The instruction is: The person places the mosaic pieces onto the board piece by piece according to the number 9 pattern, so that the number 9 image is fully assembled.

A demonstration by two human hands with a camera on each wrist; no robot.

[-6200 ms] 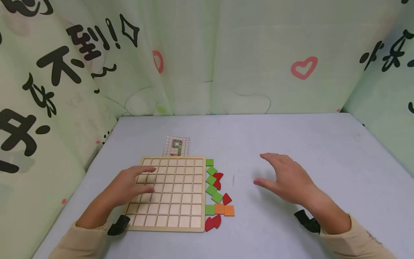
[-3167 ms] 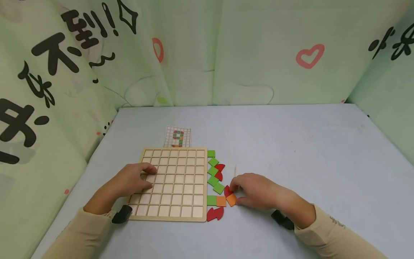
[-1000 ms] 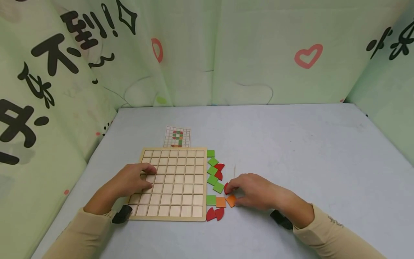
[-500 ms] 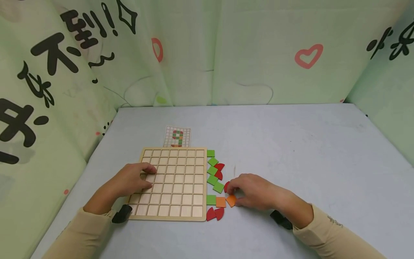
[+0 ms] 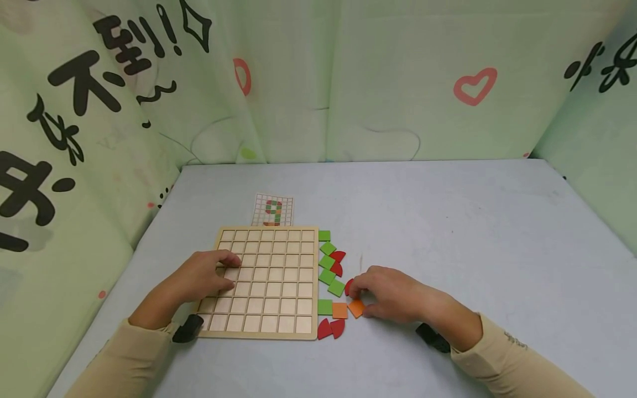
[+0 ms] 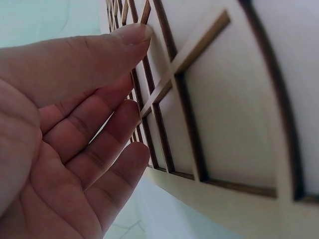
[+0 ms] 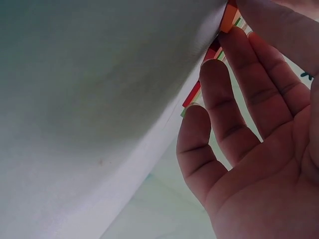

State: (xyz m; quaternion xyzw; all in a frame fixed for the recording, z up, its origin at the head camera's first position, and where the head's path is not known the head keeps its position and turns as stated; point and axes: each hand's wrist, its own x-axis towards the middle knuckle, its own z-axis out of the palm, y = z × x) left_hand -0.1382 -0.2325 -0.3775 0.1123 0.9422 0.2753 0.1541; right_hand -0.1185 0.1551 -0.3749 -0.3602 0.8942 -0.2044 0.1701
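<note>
My left hand (image 5: 199,276) rests over the left side of a wooden grid board (image 5: 278,336), fingers loosely bent. In the left wrist view its thumb and fingertips (image 6: 134,34) lie right at the grid's ribs, with nothing between them. To the right of the board, my right hand (image 5: 393,294) pinches an orange square tile (image 5: 355,308) at the table top, thumb at its right corner. In the right wrist view this orange tile (image 7: 229,18) shows between thumb and forefinger, the other fingers held straighter. A red quarter-round tile (image 5: 348,287) is partly hidden behind the forefinger.
Along the board's right edge lie several green square tiles (image 5: 325,307), several red quarter-round tiles (image 5: 324,329) and another orange tile (image 5: 339,310). Behind the board a gridded card (image 5: 260,209) shows a figure 9. Printed curtains (image 5: 388,83) enclose the white table (image 5: 473,221).
Since the oldest frame my right hand has come left to the tiles and the orange tile has turned askew. My left hand's thumb and fingers have bent. Little differs over the last second.
</note>
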